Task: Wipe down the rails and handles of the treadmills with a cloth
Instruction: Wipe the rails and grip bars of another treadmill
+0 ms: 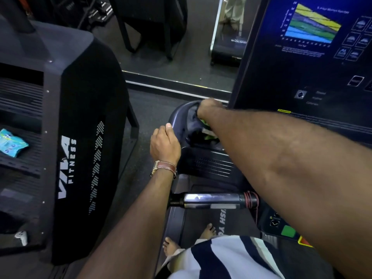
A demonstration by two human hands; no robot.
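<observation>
I stand on a treadmill facing its console point(302, 81). My right hand point(209, 109) reaches across to the console's left corner and grips a dark cloth with a green patch point(196, 125), pressed into the curved dark handle loop point(175, 115). My left hand point(164, 143), with a brown watch strap at the wrist, rests curled over the outer edge of the same handle. A chrome pulse-grip bar point(211, 200) crosses below my arms.
A second treadmill console marked VIVA FITNESS point(66, 162) stands close on the left, with a blue packet point(12, 142) on its tray. A mirror or floor strip point(177, 85) lies ahead. Bare feet point(207, 231) stand on the belt. Green and red buttons point(289, 232) sit lower right.
</observation>
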